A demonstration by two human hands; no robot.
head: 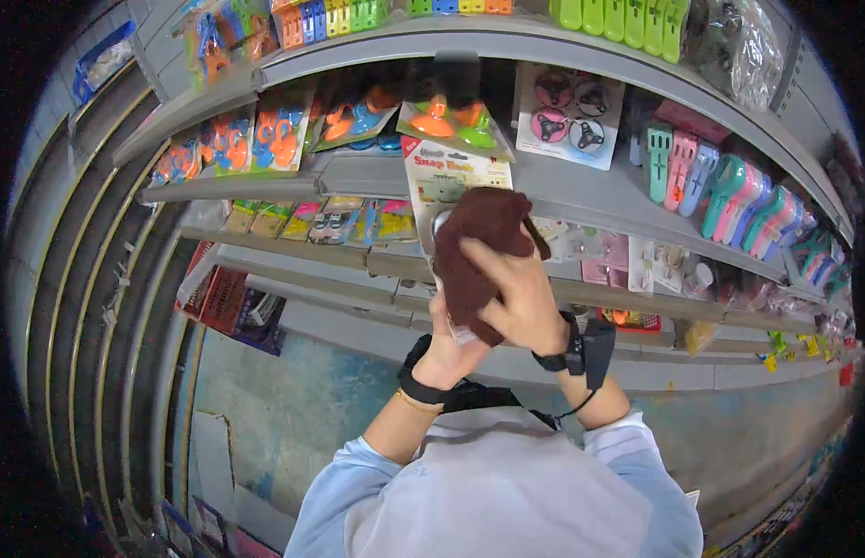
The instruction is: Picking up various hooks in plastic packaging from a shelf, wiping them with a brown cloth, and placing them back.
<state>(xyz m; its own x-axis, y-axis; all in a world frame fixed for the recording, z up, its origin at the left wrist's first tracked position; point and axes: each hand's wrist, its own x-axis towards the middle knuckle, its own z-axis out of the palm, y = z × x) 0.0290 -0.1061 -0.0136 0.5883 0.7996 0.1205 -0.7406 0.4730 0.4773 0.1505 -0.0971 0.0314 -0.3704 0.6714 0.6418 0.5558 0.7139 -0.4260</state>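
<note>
My left hand [452,356] grips the lower end of a carded hook package [432,174], which stands up in front of the shelves. Printed writing and a red corner show on the card's upper part. Over its lower half lies a dark brown cloth [474,237]. My right hand [523,300] presses this cloth against the package, fingers spread across it and slightly blurred. The cloth hides most of the package's front, and the left fingers are partly covered too.
Just behind the card, a grey shelf [572,188] bears bagged orange and green plastic items [446,125], a card of round hooks [570,115] and pastel clips [725,188]. Green clips [624,24] stand on the shelf above. A printed box [237,307] sits low at left.
</note>
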